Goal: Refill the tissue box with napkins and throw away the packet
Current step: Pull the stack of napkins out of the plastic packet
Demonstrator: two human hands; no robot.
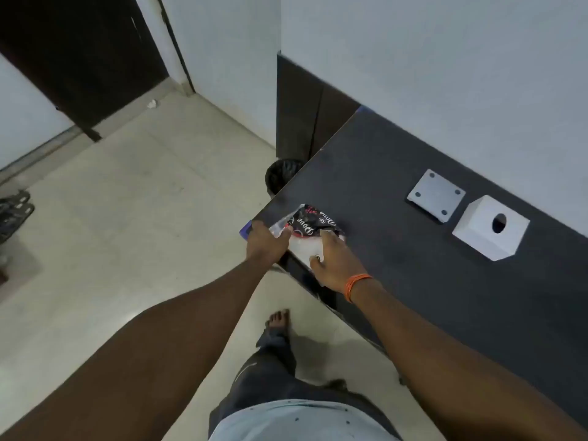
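Observation:
A napkin packet (310,222), black with red and white print and a clear end, lies at the near left corner of the dark table (413,265). White napkins (304,246) show inside it. My left hand (267,241) pinches the packet's clear left end. My right hand (337,262), with an orange band at the wrist, grips the packet and napkins from the right. The white cube tissue box (490,229) with a round hole stands to the right on the table. Its flat white base plate (436,195) lies beside it, towards the wall.
A black bin (281,175) with a liner stands on the floor just past the table's left edge. A dark door (79,58) is at the far left. Black sandals (14,211) lie by the left edge. My foot (278,321) is beside the table.

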